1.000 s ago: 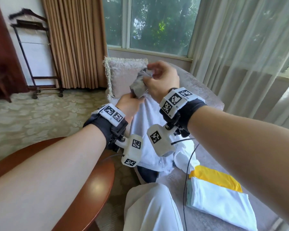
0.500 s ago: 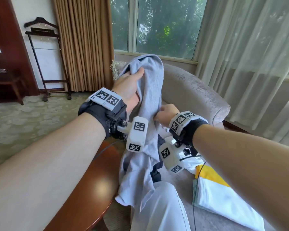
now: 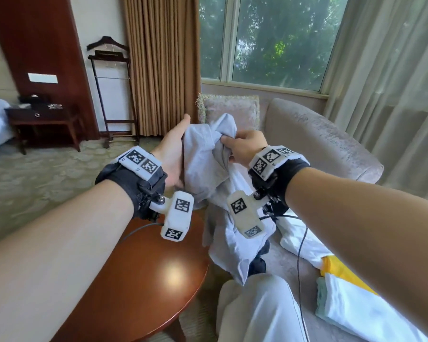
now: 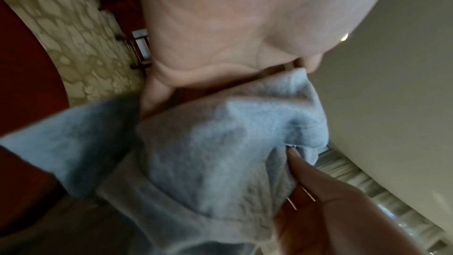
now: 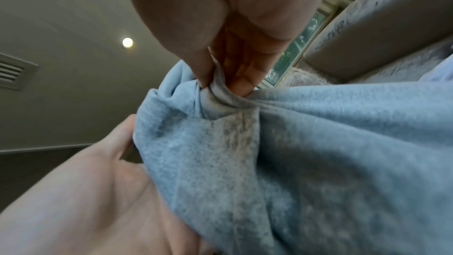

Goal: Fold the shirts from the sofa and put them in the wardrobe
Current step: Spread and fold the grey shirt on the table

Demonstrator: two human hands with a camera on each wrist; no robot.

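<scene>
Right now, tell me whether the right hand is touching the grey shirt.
Touching. The right wrist view shows the right hand pinching a bunched fold of the grey shirt between thumb and fingers; the head view agrees.

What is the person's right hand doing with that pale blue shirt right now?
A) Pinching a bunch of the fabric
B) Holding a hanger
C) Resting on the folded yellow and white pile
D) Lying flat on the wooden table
A: in the right wrist view the right hand gathers a fold of the pale blue shirt between thumb and fingers, held up in the air.
</scene>
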